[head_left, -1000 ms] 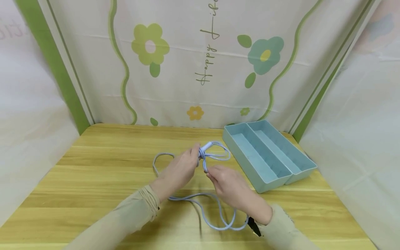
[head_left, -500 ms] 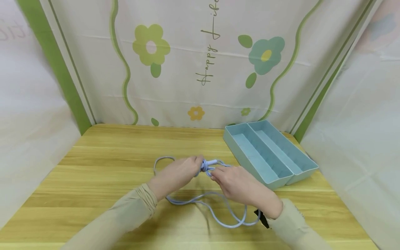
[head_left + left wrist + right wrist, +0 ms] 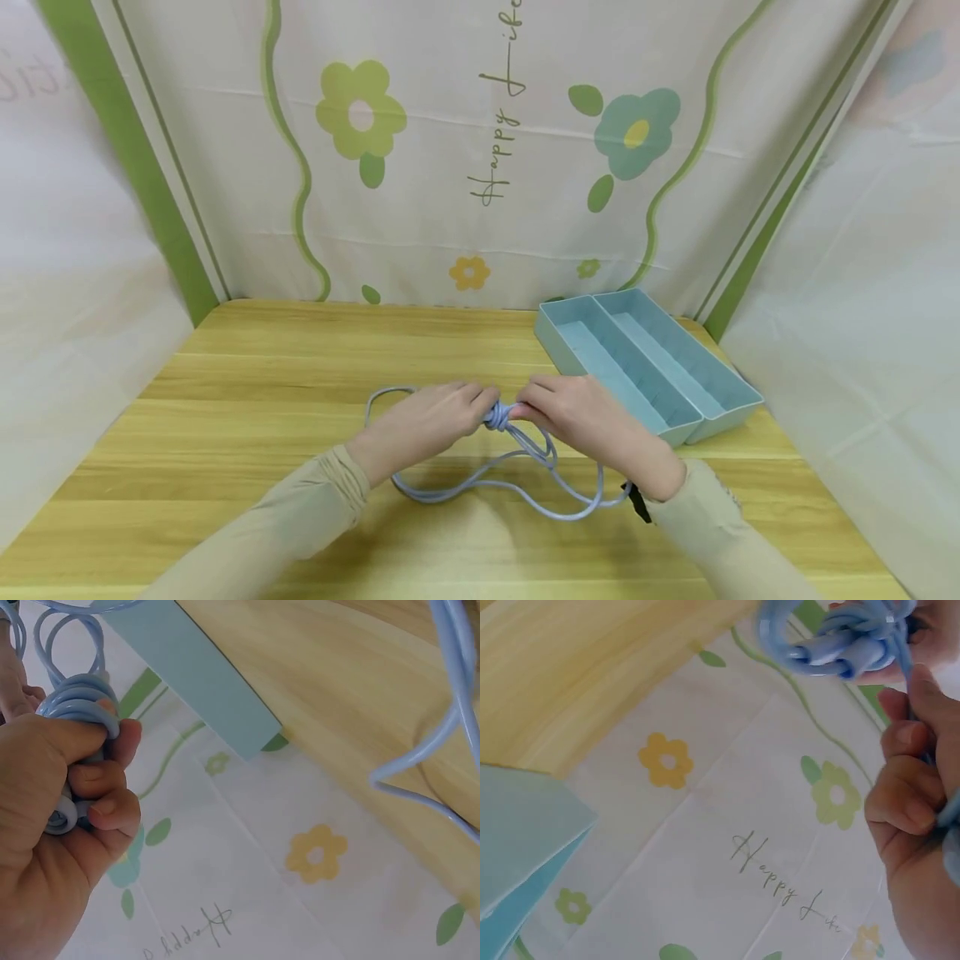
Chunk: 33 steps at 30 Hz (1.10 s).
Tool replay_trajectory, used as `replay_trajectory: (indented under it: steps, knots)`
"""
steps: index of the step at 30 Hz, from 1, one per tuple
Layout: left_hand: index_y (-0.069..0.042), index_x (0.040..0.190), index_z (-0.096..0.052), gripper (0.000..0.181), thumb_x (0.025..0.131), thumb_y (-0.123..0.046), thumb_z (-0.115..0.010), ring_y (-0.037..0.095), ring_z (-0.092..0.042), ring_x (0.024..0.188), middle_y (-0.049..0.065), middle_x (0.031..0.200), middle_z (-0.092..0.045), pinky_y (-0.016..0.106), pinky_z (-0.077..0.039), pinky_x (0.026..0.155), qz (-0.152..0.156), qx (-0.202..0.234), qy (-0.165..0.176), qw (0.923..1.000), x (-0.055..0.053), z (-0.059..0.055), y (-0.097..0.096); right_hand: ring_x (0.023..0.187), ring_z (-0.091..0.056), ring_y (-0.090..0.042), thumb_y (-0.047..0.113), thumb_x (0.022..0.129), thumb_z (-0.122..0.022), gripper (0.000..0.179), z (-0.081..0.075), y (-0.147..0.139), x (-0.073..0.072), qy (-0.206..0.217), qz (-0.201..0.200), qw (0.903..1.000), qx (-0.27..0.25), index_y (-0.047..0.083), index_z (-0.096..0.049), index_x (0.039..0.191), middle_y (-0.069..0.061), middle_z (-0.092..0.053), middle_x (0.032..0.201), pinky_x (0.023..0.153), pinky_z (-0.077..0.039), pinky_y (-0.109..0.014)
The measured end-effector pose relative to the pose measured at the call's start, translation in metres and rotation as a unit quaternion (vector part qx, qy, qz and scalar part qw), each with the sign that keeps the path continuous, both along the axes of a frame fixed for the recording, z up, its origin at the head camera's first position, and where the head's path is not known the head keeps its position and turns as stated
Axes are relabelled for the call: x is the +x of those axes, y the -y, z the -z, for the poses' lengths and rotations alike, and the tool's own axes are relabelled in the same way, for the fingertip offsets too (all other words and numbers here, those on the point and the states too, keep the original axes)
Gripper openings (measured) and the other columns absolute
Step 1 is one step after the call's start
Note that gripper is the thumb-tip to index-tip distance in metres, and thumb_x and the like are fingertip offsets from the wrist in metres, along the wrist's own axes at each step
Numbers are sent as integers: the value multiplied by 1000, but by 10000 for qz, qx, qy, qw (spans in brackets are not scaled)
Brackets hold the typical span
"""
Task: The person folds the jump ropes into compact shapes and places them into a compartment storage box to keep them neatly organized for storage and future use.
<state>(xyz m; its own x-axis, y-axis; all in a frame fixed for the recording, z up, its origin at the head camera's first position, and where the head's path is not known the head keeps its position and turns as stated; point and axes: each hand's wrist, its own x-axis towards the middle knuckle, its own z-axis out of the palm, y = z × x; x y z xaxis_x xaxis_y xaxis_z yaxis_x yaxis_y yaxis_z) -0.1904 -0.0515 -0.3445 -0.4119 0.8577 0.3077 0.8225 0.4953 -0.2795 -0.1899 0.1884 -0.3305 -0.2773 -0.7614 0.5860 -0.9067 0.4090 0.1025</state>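
Cord (image 3: 497, 415), light blue, is in both hands around the middle of the tabletop (image 3: 285, 350), part wound up, part loose. Near to far:

Left sleeve (image 3: 300, 508) and right sleeve (image 3: 720, 525), both beige, come in from the near edge. Black piece (image 3: 637, 502) shows at the right wrist, close to a strand.

Loose loops (image 3: 566, 517) curve below and between the hands, crossing each other. Another bend shows past the left forearm, on its far side.

Left hand (image 3: 431, 417): grip curled round the wound part, thumb pressing the turns; a ring-like end (image 3: 61, 819) shows inside the curled fingers in the left wrist view. Right hand (image 3: 588, 417): grip pinching a strand between thumb and forefinger, just beside the turns, other fingers curled in. Two short tubes (image 3: 862, 656) stick out of the wound part in the right wrist view. Can't tell if the wound part touches the wood.

Beyond the right hand: left bin (image 3: 555, 342) and right bin (image 3: 690, 367), pale blue, long, side by side, angled. Right hand overlaps the left one's near end in the head view.

Back: white cloth (image 3: 435, 208) with green flower (image 3: 341, 108), teal flower (image 3: 615, 137), small orange flower (image 3: 459, 273), sideways "Happy Life" lettering (image 3: 498, 142).
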Motion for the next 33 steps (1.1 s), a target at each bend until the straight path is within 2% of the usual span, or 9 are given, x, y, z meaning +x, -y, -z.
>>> replay_trajectory:
  steps: [7, 9, 15, 18, 21, 24, 26, 29, 33]
  knots:
    - [-6, 100, -48, 18, 94, 5, -61, 9, -45, 67, -2, 78, -45, 19, -39, 58, 105, 373, 135, 9992, -1, -1, 4, 53, -38, -1, 38, 103, -48, 36, 0, -3, -5, 87, 60, 9998, -155, 12, -64, 84, 7, -47, 71, 48, -32, -12]
    - [-5, 102, -48, 18, 94, 6, -60, 9, -46, 68, -2, 79, -46, 19, -40, 59, 141, 425, 158, 9989, -1, -1, 5, 53, -39, -1, 36, 102, -51, 33, 0, -3, -5, 69, 79, 9998, -166, 11, -64, 85, 7, -48, 72, 47, -32, -12]
    - [4, 125, -49, 39, 89, 10, -62, 15, -58, 81, 5, 95, -58, 23, -49, 71, 427, 629, 263, 9968, -1, 3, 5, 53, -40, -3, 31, 102, -54, 28, 0, 0, -4, -129, 108, 9996, -227, 10, -64, 86, 6, -49, 72, 46, -33, -13]
    - [9, 135, -44, 49, 89, 7, -60, 16, -57, 85, 7, 100, -57, 24, -50, 76, 452, 693, 533, 9951, 0, 4, 4, 53, -40, -3, 33, 104, -49, 33, -1, 2, -3, -162, 66, 9994, -314, 10, -63, 86, 6, -49, 72, 45, -33, -14]
    - [9, 143, -37, 52, 95, -2, -52, 14, -55, 90, 7, 107, -56, 26, -49, 82, 237, 647, 1032, 9923, 2, 2, 4, 53, -39, -2, 33, 104, -49, 33, -1, 2, -2, -179, 24, 9991, -385, 10, -62, 86, 6, -49, 73, 45, -33, -14]
    - [7, 146, -35, 52, 97, -10, -41, 14, -54, 93, 6, 113, -55, 28, -47, 85, 49, 768, 1583, 9844, 1, 2, 3, 53, -40, -2, 32, 105, -49, 32, -1, 3, -1, -217, -64, 9988, -434, 9, -62, 86, 6, -49, 73, 45, -34, -14]
    - [5, 146, -38, 52, 99, -19, -39, 13, -53, 94, 5, 114, -56, 29, -47, 86, 21, 957, 1783, 9793, 1, 3, 2, 53, -41, -3, 31, 105, -48, 31, 0, 4, -1, -225, -106, 9988, -432, 9, -62, 87, 5, -50, 74, 46, -36, -14]
    - [0, 134, -50, 50, 102, -38, -39, 9, -53, 85, -1, 104, -56, 26, -48, 75, 118, 1196, 1631, 9793, -1, 4, 1, 54, -43, -3, 30, 105, -48, 31, 1, 5, 1, -139, -133, 9990, -405, 8, -62, 88, 5, -50, 75, 47, -38, -14]
    - [-8, 107, -58, 53, 96, -59, -52, 4, -45, 65, -8, 83, -51, 19, -39, 54, 282, 1269, 843, 9879, -3, 5, 0, 56, -43, -3, 30, 105, -47, 31, 0, 6, 3, 46, -128, 9991, -397, 10, -63, 88, 6, -51, 76, 48, -37, -13]
